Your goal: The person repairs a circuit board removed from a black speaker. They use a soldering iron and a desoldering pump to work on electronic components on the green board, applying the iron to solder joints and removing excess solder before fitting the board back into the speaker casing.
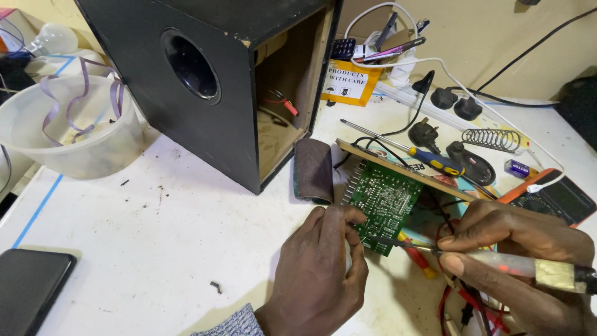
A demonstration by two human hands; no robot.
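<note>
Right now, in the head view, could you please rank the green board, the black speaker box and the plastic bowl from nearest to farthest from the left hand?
1. Green board: touching the left hand, just to its right.
2. Black speaker box: behind, up the table.
3. Plastic bowl: far left.

Counts, approx: 2 hands, left hand & right hand. 1 soldering iron. 1 green circuit board. 1 black speaker box. 1 clear plastic tub. 1 light bulb. 1 dark phone. 1 multimeter. 1 screwdriver w/ blue-yellow handle. 1 coil stand. 4 black plugs: 2 in the strip, 2 loose. 1 sandpaper block. 1 calculator. 1 small battery. 1 white bench.
</note>
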